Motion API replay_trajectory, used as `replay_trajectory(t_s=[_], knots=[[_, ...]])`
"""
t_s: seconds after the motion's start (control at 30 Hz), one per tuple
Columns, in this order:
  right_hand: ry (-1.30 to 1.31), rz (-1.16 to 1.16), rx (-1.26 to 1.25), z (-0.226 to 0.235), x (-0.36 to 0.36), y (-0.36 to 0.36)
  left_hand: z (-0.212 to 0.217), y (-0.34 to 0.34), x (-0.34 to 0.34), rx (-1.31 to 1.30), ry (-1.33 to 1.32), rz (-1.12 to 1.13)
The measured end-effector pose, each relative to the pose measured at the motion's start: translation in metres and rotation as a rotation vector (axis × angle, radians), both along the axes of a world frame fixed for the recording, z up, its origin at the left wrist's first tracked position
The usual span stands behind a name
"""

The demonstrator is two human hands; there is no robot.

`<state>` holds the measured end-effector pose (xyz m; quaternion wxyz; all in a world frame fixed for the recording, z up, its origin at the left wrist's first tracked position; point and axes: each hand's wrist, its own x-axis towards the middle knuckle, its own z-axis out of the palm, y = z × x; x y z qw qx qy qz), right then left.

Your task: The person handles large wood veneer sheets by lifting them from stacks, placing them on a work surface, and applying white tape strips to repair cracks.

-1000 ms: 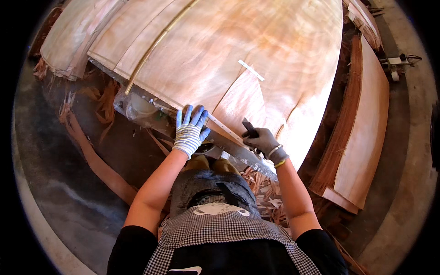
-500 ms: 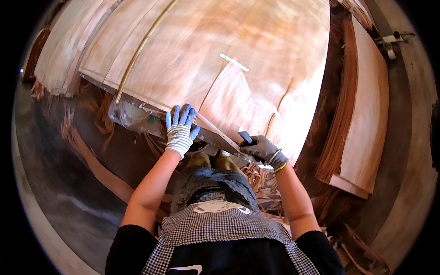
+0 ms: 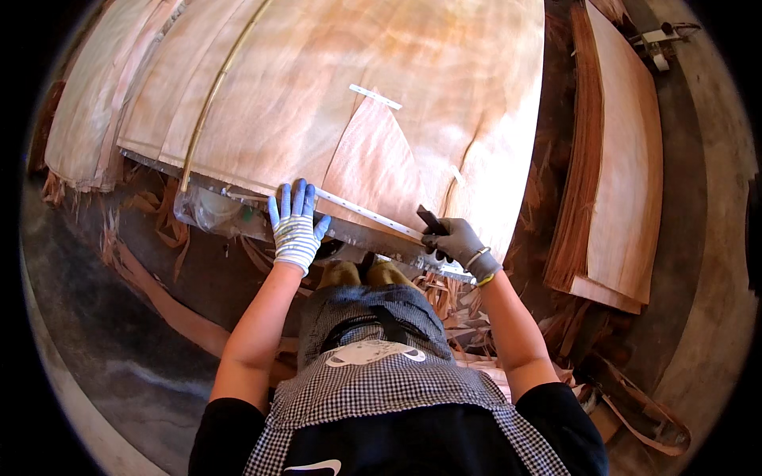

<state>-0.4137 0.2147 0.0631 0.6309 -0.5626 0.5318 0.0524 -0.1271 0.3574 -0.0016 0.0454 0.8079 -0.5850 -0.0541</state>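
A large pale wood veneer sheet [image 3: 262, 103] lies on top before me, with a pointed pinkish veneer piece [image 3: 373, 163] set into it. My left hand [image 3: 297, 232], in a blue-and-white striped glove, presses flat at the near edge, fingers spread. From beside its fingertips a white perforated tape strip [image 3: 369, 213] runs along that edge towards my right hand [image 3: 460, 244]. That hand wears a grey glove and is closed round a dark flat-bladed tool [image 3: 429, 220], its blade pointing up and left. A short white tape piece [image 3: 375, 97] crosses the pinkish piece's tip.
A thin yellowish rod [image 3: 213, 99] lies across the sheet at left. More veneer [image 3: 83, 119] is at the far left, and a tall veneer stack [image 3: 623, 174] stands at right. Torn veneer strips [image 3: 171, 305] litter the floor. Clear plastic [image 3: 202, 208] hangs below the near edge.
My view has shifted slightly to the right. My right hand with the tool has moved right along the edge, and the tape strip now lies straighter along it. My left hand stays pressed flat.
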Motion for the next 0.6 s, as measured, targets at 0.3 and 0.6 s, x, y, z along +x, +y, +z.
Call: replay_trajectory(t_s=[0.3, 0.6], knots=[[0.237, -0.023, -0.326, -0.025, -0.045, 0.001, 0.0, -0.001, 0.0, 0.053, -0.095, -0.024], [0.421, 0.034, -0.479, -0.038, -0.043, 0.005, 0.038, -0.036, -0.06, 0.03, 0.094, -0.037]])
